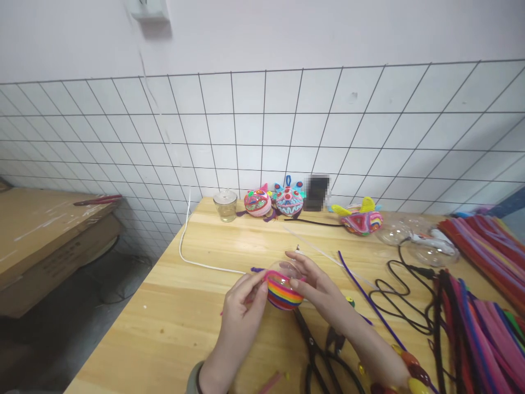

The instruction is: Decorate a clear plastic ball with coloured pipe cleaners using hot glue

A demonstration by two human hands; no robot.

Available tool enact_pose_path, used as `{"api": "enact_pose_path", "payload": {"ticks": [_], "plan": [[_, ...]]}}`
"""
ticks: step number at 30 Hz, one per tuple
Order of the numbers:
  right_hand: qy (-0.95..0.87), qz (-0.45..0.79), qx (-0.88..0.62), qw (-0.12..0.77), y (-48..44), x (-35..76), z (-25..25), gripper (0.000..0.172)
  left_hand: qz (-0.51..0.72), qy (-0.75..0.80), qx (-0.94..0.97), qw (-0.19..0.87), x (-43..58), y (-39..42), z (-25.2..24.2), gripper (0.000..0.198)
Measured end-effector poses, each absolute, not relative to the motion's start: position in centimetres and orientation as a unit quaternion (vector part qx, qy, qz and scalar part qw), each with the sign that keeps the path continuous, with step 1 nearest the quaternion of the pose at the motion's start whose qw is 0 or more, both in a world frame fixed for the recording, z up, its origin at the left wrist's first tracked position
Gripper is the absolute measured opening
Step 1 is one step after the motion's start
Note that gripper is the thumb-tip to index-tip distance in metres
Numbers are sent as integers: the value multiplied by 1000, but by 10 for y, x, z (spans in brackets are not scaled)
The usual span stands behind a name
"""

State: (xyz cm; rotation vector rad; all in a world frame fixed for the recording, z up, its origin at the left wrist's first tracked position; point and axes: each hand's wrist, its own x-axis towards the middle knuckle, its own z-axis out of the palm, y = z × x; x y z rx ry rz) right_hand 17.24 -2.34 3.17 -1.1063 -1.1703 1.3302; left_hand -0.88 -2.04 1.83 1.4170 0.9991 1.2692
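Both my hands hold a small clear plastic ball [283, 287] wrapped in rainbow pipe-cleaner stripes, just above the wooden table [172, 323]. My left hand [241, 309] pinches its left side, with a pink strand under the fingers. My right hand [318, 290] cups its right side, fingers curled over the top. A purple pipe cleaner [257, 270] pokes out behind the ball. Black scissors [320, 350] lie under my right wrist.
Three finished colourful ornaments [257, 202] [289, 201] [361, 221] and a glass jar [225, 205] stand by the tiled wall. Heaps of pipe cleaners [479, 323] fill the right side. A glue gun [435, 241], black cable [394, 295], white cable [184, 246] and cardboard box [45, 241] are nearby.
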Motion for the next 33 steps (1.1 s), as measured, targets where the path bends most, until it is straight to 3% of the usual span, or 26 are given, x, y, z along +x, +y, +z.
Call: {"api": "enact_pose_path", "payload": {"ticks": [2,8,12,19,25,33], "plan": [[-498,539,-455,505,-25,172,31,59,530,430,525,509,-8,-20,17,34],[-546,458,-479,512,-31,166,36,57,610,447,397,521,-8,-10,13,82],[-565,384,-494,538,-36,161,37,58,628,428,314,568,-3,-8,7,95],[-619,256,-495,554,-48,154,28,62,520,295,276,753,10,-23,2,97],[-676,182,-478,530,-55,143,22,64,506,287,305,754,0,-28,27,73],[-680,223,-485,502,-58,137,18,64,527,289,294,743,-1,-27,22,70]]}}
